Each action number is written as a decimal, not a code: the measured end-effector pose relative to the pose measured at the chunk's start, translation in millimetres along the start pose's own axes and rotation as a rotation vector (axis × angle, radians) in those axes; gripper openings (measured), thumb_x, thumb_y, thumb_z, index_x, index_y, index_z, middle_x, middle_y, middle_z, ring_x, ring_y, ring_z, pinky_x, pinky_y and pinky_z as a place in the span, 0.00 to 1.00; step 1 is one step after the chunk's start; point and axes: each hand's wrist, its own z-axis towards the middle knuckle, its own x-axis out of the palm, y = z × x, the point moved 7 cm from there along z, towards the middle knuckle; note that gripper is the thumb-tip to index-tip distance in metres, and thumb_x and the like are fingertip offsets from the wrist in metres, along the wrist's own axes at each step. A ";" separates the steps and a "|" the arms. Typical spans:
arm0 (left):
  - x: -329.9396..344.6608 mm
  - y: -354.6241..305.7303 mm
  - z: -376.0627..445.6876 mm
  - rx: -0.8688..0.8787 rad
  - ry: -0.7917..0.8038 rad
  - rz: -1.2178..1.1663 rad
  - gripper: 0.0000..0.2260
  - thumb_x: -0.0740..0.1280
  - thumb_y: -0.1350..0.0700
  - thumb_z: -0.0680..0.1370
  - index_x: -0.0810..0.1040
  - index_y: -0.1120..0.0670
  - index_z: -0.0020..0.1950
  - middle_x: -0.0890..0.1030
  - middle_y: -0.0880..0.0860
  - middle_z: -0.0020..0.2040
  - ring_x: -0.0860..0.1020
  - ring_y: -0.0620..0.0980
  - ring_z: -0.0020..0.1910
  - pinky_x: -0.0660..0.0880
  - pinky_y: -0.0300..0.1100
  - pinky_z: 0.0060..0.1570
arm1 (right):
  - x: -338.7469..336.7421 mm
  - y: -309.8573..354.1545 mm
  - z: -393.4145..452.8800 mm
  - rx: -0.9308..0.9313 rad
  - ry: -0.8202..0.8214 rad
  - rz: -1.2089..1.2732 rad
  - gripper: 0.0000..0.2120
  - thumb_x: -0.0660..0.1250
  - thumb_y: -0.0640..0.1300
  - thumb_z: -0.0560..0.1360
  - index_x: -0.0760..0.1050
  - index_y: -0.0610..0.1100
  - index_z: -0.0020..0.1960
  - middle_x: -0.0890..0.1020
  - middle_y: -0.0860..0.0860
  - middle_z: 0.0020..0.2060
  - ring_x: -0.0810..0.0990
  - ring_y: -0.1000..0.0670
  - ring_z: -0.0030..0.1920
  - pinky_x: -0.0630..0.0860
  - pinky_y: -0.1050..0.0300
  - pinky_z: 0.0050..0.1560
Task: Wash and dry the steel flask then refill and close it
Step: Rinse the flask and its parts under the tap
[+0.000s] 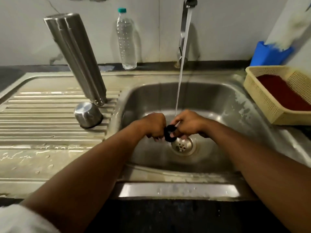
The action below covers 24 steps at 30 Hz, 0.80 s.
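Steel flask (76,58) inverted on drainboard left of sink (210,101), steel cap (88,114) beside it. Black ring (169,133) over sink drain, under running water, pinched between left hand (155,126) and right hand (187,123); both clenched around it.

Dim, warm indoor light falls from above, leaving glare on the sink's front rim (178,190) and the steel flask (75,56). The plastic bottle (126,39) casts a soft shadow on the wall. Wide-angle distortion bends the edges; the lower-left sleeve (20,219) and upper-right corner blur.
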 end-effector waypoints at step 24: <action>-73.7 -15.3 32.8 0.339 -0.494 -1.267 0.15 0.58 0.59 0.88 0.81 0.50 0.68 0.84 0.56 0.64 0.84 0.59 0.60 0.81 0.49 0.50 | -80.9 21.9 15.8 -0.253 -0.540 1.024 0.14 0.81 0.41 0.69 0.81 0.36 0.48 0.88 0.41 0.46 0.89 0.42 0.47 0.86 0.50 0.48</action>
